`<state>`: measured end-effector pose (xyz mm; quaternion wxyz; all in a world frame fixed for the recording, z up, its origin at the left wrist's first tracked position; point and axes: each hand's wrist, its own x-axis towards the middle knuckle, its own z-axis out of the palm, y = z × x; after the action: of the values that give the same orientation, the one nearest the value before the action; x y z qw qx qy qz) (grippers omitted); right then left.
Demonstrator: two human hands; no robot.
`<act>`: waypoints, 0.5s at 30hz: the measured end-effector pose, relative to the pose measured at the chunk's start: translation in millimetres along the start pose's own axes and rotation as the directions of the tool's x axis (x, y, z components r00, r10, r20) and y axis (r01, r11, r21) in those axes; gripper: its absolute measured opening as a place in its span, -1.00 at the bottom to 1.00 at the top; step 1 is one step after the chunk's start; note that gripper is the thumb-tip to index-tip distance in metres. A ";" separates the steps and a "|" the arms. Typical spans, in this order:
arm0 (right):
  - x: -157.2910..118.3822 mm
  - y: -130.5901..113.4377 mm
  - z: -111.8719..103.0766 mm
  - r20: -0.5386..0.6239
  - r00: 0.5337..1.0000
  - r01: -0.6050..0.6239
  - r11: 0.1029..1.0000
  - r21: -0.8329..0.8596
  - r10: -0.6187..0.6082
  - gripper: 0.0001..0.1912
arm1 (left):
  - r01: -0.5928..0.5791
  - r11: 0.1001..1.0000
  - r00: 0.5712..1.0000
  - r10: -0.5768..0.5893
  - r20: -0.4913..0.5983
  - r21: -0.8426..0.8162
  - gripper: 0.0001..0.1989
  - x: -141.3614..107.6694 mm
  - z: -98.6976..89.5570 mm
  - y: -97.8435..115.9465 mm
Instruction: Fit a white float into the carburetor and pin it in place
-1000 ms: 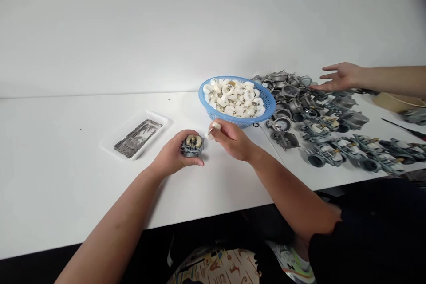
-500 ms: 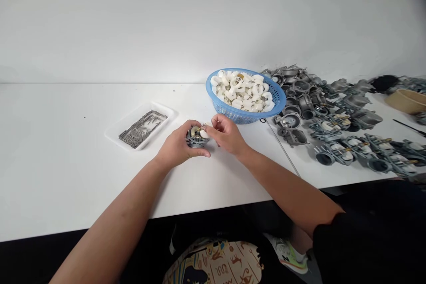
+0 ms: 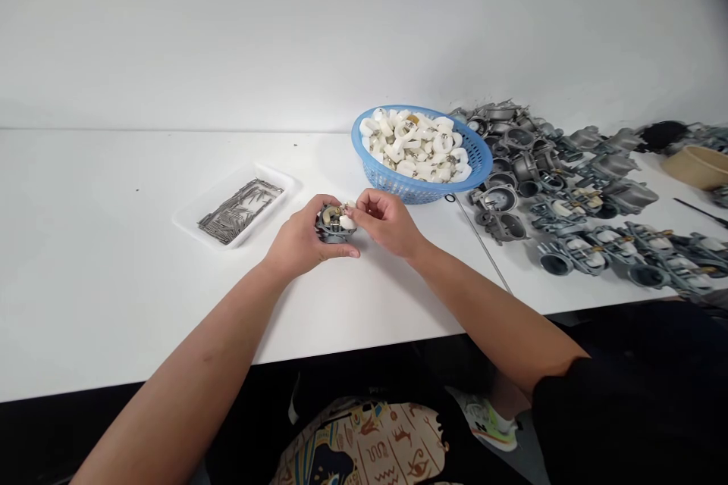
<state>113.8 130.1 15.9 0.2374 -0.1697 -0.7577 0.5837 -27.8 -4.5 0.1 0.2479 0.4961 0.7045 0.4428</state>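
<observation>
From the head view, the left hand (image 3: 296, 239) was curled around a small carburetor body (image 3: 330, 231), holding it low over the white bench (image 3: 114, 280); whether it touched the surface could not be told. The right hand (image 3: 387, 225) was closed in a narrow pinch on a white float (image 3: 346, 222), which sat against the top of the carburetor body, partly hidden by the fingers. Just behind the right hand stood a blue basket (image 3: 415, 195) heaped with more floats. Near the left hand lay a white tray (image 3: 190, 223) of thin metal pins (image 3: 239, 211), and loose carburetor parts (image 3: 526, 167) covered the bench to the right. The risk looked to lie in that small pinch: a slip could drop the float, and a knock from the left hand could scatter the pins.
</observation>
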 end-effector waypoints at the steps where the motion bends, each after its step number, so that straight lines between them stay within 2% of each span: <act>1: -0.8 -0.4 -0.2 0.015 1.000 -0.002 1.000 0.000 0.002 -0.60 | 0.004 1.000 1.000 -0.004 -0.001 0.001 -0.21 0.0 0.0 0.2; 3: -2.8 -1.2 -0.5 0.047 0.999 0.009 1.000 -0.021 -0.008 -0.63 | 0.015 1.000 1.000 -0.015 -0.006 0.010 -0.22 -0.1 -0.2 1.0; 5: -5.0 -1.5 -0.3 0.057 0.997 0.054 0.992 -0.112 -0.048 -0.64 | 0.024 1.000 1.000 -0.023 -0.004 0.009 -0.23 -0.1 -0.3 2.0; 8: -7.0 -0.4 1.6 0.012 0.990 0.140 0.955 -0.263 -0.142 -0.66 | 0.024 1.000 1.000 -0.024 -0.006 -0.001 -0.22 0.1 -0.1 2.8; 11: -6.7 2.2 3.6 -0.036 0.977 0.190 0.932 -0.308 -0.211 -0.69 | 0.010 1.000 1.000 -0.010 -0.021 0.025 -0.23 0.5 0.1 2.6; 15: -4.6 6.5 3.0 -0.045 0.967 0.221 0.917 -0.331 -0.250 -0.70 | -0.005 0.998 1.000 0.007 -0.030 0.056 -0.25 0.4 -0.1 3.0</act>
<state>115.8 126.9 8.2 0.3075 -0.1390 -0.8470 0.4107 -26.6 -3.8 2.8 0.2219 0.4984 0.7188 0.4309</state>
